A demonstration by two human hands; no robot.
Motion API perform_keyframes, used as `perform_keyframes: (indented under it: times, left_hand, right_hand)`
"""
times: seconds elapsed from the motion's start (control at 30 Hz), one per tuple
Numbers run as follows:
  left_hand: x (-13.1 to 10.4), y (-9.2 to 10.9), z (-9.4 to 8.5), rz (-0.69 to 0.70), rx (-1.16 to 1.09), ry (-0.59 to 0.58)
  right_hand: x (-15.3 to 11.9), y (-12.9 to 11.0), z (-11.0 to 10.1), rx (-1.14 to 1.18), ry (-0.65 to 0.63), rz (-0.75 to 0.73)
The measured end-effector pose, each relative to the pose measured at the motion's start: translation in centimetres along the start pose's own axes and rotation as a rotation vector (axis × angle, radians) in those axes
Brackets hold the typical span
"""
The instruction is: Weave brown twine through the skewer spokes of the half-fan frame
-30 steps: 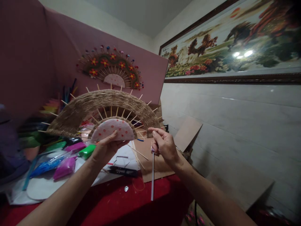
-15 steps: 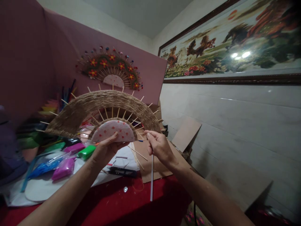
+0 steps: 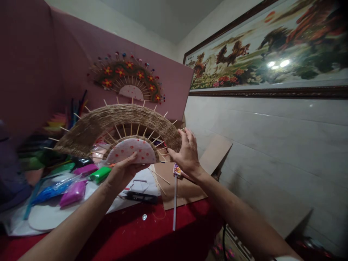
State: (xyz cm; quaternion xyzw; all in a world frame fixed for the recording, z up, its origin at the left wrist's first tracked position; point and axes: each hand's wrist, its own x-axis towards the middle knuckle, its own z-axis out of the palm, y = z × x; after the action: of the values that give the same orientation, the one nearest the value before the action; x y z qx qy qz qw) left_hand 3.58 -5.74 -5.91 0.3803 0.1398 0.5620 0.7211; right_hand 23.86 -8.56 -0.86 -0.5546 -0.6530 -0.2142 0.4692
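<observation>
A half-round fan [image 3: 127, 114] of brown twine woven over thin wooden sticks is held up in front of me. At its base is a white half-disc [image 3: 133, 150] with red dots. My left hand [image 3: 123, 170] grips this base, thumb on the front and fingers behind. At the fan's right end, my right hand [image 3: 187, 150] takes the woven edge between its curved fingers and thumb; its palm side is partly hidden. Below that hand, a clear glue stick [image 3: 175, 203] and a patterned piece [image 3: 177, 169] lie on the table.
A decorated fan [image 3: 127, 74] with red flowers is on the pink board [image 3: 168, 79] behind. Coloured clay packets [image 3: 73, 194] crowd the left. A black cutter [image 3: 141, 197], loose sticks [image 3: 160, 177] and cardboard [image 3: 187, 192] lie on the red cloth [image 3: 130, 232].
My right hand has gone from a pinch beside the fan's lower right sticks up to its woven right end, with fingers spread wider. The fan has shifted slightly right.
</observation>
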Motion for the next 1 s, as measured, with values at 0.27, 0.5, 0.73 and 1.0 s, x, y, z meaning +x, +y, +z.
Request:
perform_keyframes:
  times: [0.27,0.5,0.73,1.0]
  left_hand:
    - [0.0,-0.1,-0.2,0.008,0.02,-0.029]
    - [0.0,-0.2,0.0,0.01,0.037,-0.021]
    - [-0.1,0.1,0.2,0.015,0.007,-0.003]
    - [-0.1,0.0,0.2,0.018,-0.005,-0.023]
  right_hand:
    - [0.7,0.2,0.7,-0.036,-0.161,-0.003]
    - [1.1,0.7,0.8,0.043,-0.212,0.01]
    - [0.7,0.4,-0.9,0.146,-0.153,0.054]
    - [-1.0,0.2,-0.6,0.031,-0.15,-0.021]
